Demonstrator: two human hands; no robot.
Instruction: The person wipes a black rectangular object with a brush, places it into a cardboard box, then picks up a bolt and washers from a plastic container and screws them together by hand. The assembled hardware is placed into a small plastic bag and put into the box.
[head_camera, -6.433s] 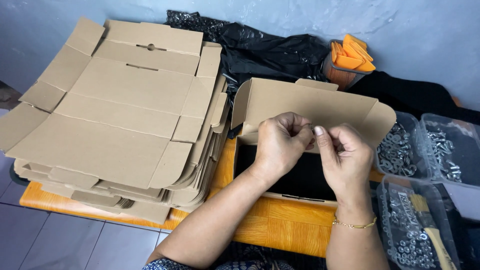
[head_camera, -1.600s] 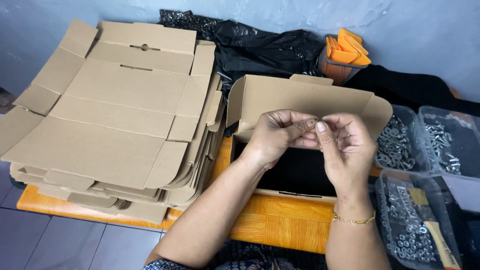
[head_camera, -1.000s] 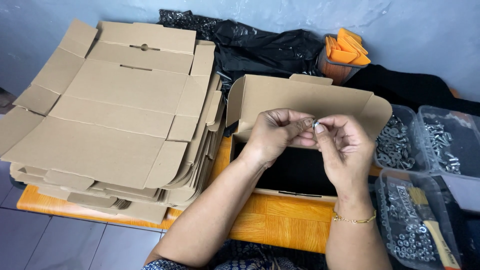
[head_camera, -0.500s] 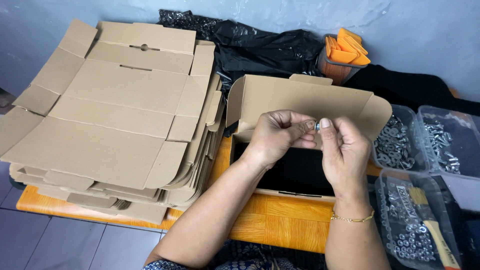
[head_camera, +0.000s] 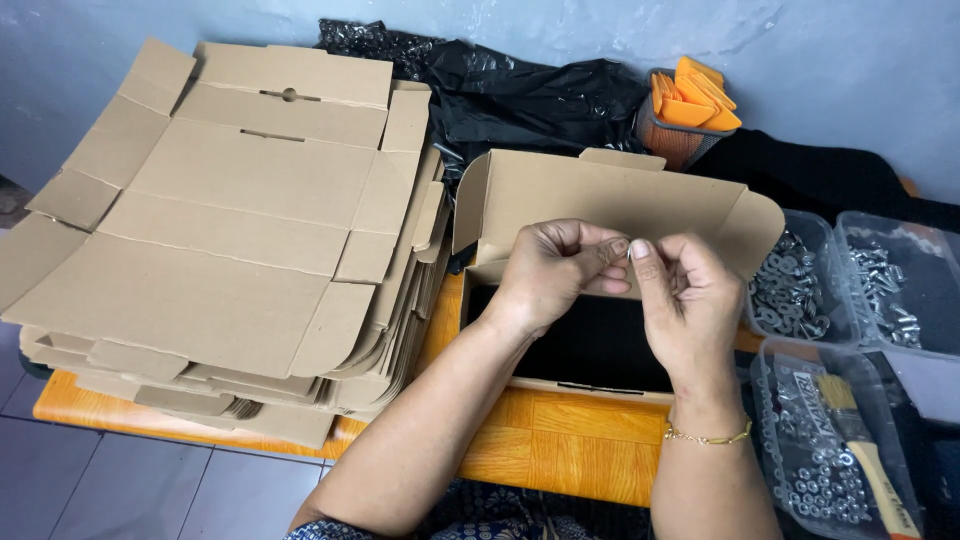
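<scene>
We are holding both hands together above the open brown cardboard box (head_camera: 610, 200), which is sitting on the orange wooden worktop (head_camera: 560, 450) with its lid flap standing upright behind our fingers. Our left hand (head_camera: 555, 270) is curling its fingers inward and pinching a small silvery metal piece (head_camera: 628, 256) against the thumb, while our right hand (head_camera: 685, 305) is meeting it from the other side, fingertips closed on the same piece. The piece is tiny and mostly hidden between the fingertips, so it is possibly a small bolt or nut, but we cannot tell which. It is hovering just over the box's dark inside.

To our left, a tall stack of flat, unfolded brown cardboard blanks (head_camera: 220, 220) is lying on the worktop. Behind the box, a crumpled black plastic bag (head_camera: 530, 95) is resting beside a small container of orange plastic pieces (head_camera: 690, 105). To our right, clear plastic tubs of silvery metal hardware (head_camera: 790, 290) are standing near the box, and the nearest tub is also holding a wooden-handled tool (head_camera: 870, 465). A thin gold bracelet (head_camera: 705, 436) is circling our right wrist.
</scene>
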